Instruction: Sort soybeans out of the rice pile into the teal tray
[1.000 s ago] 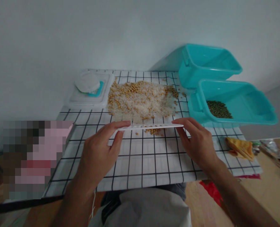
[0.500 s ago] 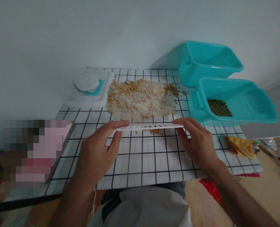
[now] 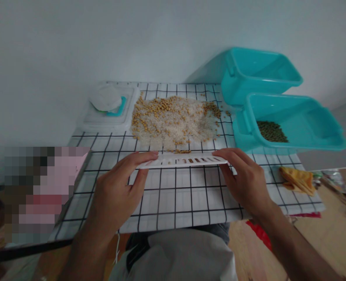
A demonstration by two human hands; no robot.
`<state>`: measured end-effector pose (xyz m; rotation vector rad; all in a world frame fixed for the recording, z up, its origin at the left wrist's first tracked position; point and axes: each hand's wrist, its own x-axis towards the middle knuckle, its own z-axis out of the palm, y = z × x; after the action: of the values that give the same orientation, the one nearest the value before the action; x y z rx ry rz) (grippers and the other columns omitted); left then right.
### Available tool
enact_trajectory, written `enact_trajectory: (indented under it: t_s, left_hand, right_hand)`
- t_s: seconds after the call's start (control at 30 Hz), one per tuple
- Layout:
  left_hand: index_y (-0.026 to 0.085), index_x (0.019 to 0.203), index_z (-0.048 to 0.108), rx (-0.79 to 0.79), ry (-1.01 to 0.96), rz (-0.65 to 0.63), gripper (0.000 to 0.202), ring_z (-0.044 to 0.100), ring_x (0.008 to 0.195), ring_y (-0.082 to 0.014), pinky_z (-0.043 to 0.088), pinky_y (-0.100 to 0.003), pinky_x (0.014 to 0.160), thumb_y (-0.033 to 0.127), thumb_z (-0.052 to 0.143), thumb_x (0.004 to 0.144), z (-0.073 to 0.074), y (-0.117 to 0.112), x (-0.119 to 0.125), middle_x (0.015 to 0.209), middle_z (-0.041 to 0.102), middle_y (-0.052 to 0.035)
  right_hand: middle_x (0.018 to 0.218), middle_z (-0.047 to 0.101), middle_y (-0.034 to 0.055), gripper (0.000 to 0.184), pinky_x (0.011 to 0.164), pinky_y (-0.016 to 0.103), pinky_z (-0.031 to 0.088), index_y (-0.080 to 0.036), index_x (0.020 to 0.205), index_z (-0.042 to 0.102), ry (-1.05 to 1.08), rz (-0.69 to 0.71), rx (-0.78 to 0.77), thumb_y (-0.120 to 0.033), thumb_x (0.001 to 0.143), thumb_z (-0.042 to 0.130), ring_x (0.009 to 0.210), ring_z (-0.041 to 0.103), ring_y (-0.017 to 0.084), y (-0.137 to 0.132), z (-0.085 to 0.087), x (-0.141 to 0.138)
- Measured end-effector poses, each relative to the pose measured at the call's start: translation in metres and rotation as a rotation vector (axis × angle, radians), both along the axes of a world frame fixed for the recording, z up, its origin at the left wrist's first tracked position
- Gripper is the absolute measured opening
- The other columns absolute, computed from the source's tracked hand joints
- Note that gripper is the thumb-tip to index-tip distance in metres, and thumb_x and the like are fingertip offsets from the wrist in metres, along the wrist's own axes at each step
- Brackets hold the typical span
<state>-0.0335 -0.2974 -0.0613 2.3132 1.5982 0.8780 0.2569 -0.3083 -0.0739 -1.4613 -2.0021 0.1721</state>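
Note:
A flat white slotted plastic panel [image 3: 184, 160] is held level above the checked cloth, seen nearly edge-on. My left hand [image 3: 118, 187] pinches its left end between thumb and fingers. At the opposite end my right hand [image 3: 244, 179] grips it the same way. Just beyond the panel lies a spread pile of white rice grains [image 3: 175, 128] mixed with yellow soybeans [image 3: 161, 104]. Darker brownish beans [image 3: 212, 110] gather at the pile's right side. A few soybeans lie right behind the panel, partly hidden by it.
Two turquoise bins stand at the right; the nearer bin [image 3: 310, 144] holds dark green beans [image 3: 270, 131], behind it the other bin [image 3: 231, 88]. A clear lid [image 3: 86, 124] with a white round object [image 3: 106, 98] sits back left. A yellow cloth [image 3: 298, 180] lies near the right edge.
The panel has tipped slightly, so more of its slotted face shows, and its near edge sits a little lower. Both hands keep their hold on its ends.

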Motion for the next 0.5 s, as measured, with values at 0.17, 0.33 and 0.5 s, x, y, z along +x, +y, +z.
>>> enact_trajectory:
  t_s: [0.17, 0.33, 0.5]
  left_hand:
    - [0.029, 0.124, 0.063, -0.002, 0.001, -0.030, 0.034, 0.067, 0.119, -0.0156, 0.053, -0.028, 0.107, 0.012, 0.052, 0.097, -0.003, -0.005, -0.002, 0.125, 0.072, 0.0030]
    - [0.027, 0.124, 0.063, 0.046, -0.021, -0.083, 0.037, 0.064, 0.124, -0.0162, 0.051, -0.032, 0.113, 0.007, 0.056, 0.093, -0.005, -0.008, -0.001, 0.126, 0.072, 0.0010]
    - [0.023, 0.122, 0.063, 0.074, -0.090, -0.162, 0.048, 0.062, 0.127, -0.0164, 0.044, -0.038, 0.120, -0.005, 0.051, 0.085, -0.003, -0.014, 0.000, 0.128, 0.070, -0.0013]
  right_hand:
    - [0.114, 0.072, 0.0055, 0.024, 0.092, 0.028, 0.056, -0.023, 0.117, 0.066, 0.003, 0.014, 0.010, -0.014, 0.100, 0.052, 0.106, 0.068, 0.016, -0.007, -0.002, 0.002]
    - [0.116, 0.071, 0.0055, 0.027, 0.094, 0.027, 0.055, -0.023, 0.119, 0.067, -0.015, -0.014, 0.041, -0.012, 0.098, 0.054, 0.107, 0.068, 0.016, -0.015, -0.003, 0.005]
    - [0.117, 0.070, 0.0067, 0.031, 0.094, 0.026, 0.056, -0.022, 0.121, 0.067, -0.042, -0.030, 0.075, -0.008, 0.095, 0.056, 0.108, 0.068, 0.016, -0.032, 0.003, 0.008]
